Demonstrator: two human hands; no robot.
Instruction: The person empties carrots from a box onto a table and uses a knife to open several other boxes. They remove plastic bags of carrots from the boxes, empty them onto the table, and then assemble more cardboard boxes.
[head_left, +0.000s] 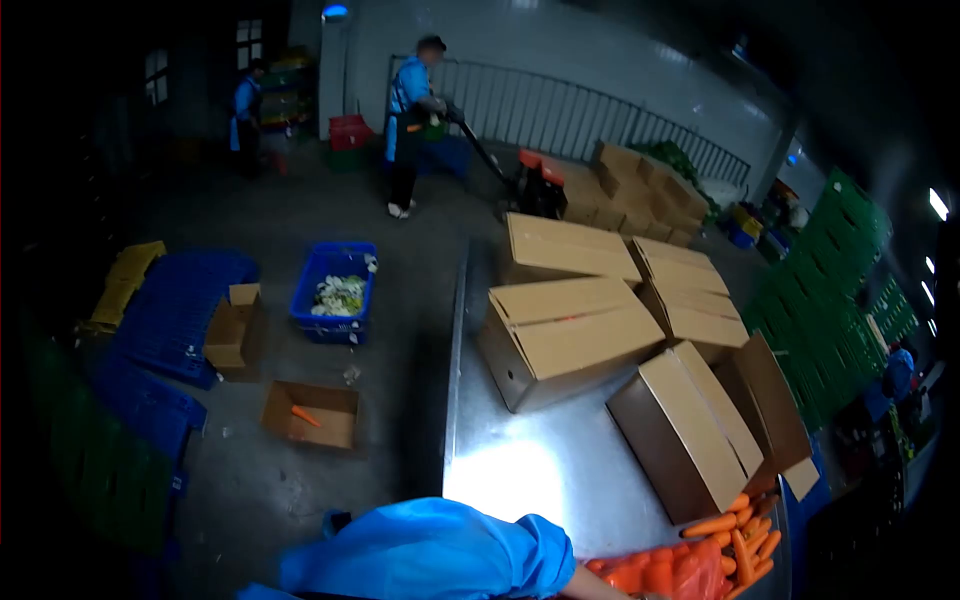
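My left arm, in a blue sleeve (440, 550), reaches in along the bottom edge. Its bare forearm (588, 586) ends beside a red mesh bag (655, 572) with orange contents. My left hand is almost wholly cut off by the frame, so its fingers and any hold on the bag are hidden. Nothing of my right hand shows. Loose carrots (742, 540) lie in a heap against the bag, on the metal table (560, 450). Just beyond them stands a closed carton (685, 430).
More closed cartons (575, 325) and an open carton (775, 400) stand on the table. A floor carton (335, 425) holds one carrot; near it are a blue crate (335, 325) and blue pallets (180, 310). Beyond, a person (410, 125) grips a pallet jack (485, 155). Green crates (825, 290) rise at right.
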